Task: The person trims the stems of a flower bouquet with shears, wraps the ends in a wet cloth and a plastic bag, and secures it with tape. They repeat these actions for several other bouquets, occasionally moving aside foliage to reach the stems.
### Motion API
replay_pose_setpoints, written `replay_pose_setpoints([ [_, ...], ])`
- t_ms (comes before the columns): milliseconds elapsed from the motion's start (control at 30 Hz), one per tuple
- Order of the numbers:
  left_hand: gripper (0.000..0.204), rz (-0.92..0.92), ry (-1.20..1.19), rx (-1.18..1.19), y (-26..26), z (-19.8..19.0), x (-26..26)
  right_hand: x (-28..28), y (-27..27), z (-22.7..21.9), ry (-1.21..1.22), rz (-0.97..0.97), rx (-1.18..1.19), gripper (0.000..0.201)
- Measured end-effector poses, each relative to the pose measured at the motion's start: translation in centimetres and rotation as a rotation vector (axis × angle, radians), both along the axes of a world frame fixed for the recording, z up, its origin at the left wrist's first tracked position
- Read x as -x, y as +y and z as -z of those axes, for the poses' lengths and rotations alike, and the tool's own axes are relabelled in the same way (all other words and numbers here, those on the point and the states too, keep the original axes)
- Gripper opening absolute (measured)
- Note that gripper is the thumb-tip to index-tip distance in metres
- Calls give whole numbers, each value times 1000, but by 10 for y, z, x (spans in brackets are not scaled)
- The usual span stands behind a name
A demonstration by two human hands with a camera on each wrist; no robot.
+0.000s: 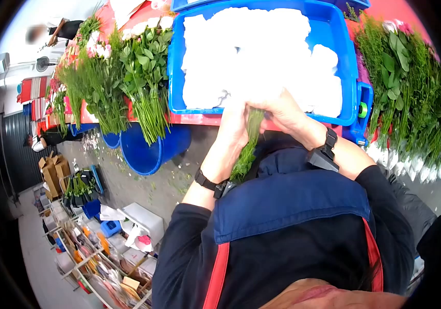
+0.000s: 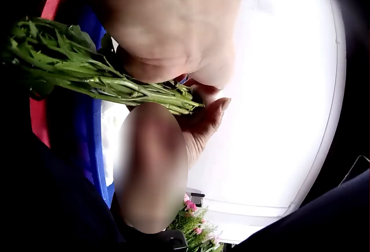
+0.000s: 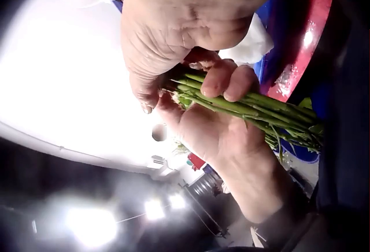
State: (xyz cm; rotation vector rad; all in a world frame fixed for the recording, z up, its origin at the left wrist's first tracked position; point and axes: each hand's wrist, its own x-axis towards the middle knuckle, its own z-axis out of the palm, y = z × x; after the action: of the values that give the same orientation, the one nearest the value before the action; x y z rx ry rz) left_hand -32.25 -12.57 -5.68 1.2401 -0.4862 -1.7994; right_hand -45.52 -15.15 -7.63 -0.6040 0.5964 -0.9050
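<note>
A bunch of green stems (image 1: 254,129) hangs between the two hands at the front edge of the blue tray (image 1: 176,77), its leafy end toward the person's body. The left hand (image 1: 235,121) grips the bunch near its cut ends; in the right wrist view its fingers curl over the stems (image 3: 248,107). The right hand (image 1: 287,114) is at the same end, and its thumb and fingers pinch at the stem ends, partly hidden in the right wrist view. White bundles (image 1: 261,56), overexposed, fill much of the tray.
Leafy flower bunches (image 1: 145,77) lie left of the tray, more greenery (image 1: 405,87) with white-wrapped ends to its right. Blue buckets (image 1: 148,149) stand below the red table edge (image 1: 200,119). Shelving with supplies (image 1: 97,262) is at lower left; people stand in the far upper left.
</note>
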Motion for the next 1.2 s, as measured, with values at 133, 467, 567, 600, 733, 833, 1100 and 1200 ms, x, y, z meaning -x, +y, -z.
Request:
replay_pose_setpoints([
  [133, 34, 11, -116, 37, -3, 10, -8, -13, -3, 0, -58, 21, -74, 25],
  [467, 33, 76, -75, 153, -7, 19, -41, -46, -28, 25, 84, -27, 3, 28],
  [567, 30, 111, -129, 144, -12, 22, -64, -35, -35, 19, -51, -164, 31, 38],
  [600, 31, 106, -151, 127, -16, 18, -70, -26, -35, 16, 95, -34, 41, 37],
  [733, 29, 122, -129, 67, -29, 10, -97, 23, -55, 46, 1277, 341, 1033, 39],
  [833, 25, 108, -148, 44, -33, 7, -104, 26, -32, 51, 1394, -6, 1098, 41],
  [1100, 20, 142, -118, 63, -35, 16, -110, 20, -20, 51, 1132, 196, 562, 14],
  [1200, 21, 190, -52, 59, -28, 10, -103, 21, -21, 31, 848, 205, 271, 14],
])
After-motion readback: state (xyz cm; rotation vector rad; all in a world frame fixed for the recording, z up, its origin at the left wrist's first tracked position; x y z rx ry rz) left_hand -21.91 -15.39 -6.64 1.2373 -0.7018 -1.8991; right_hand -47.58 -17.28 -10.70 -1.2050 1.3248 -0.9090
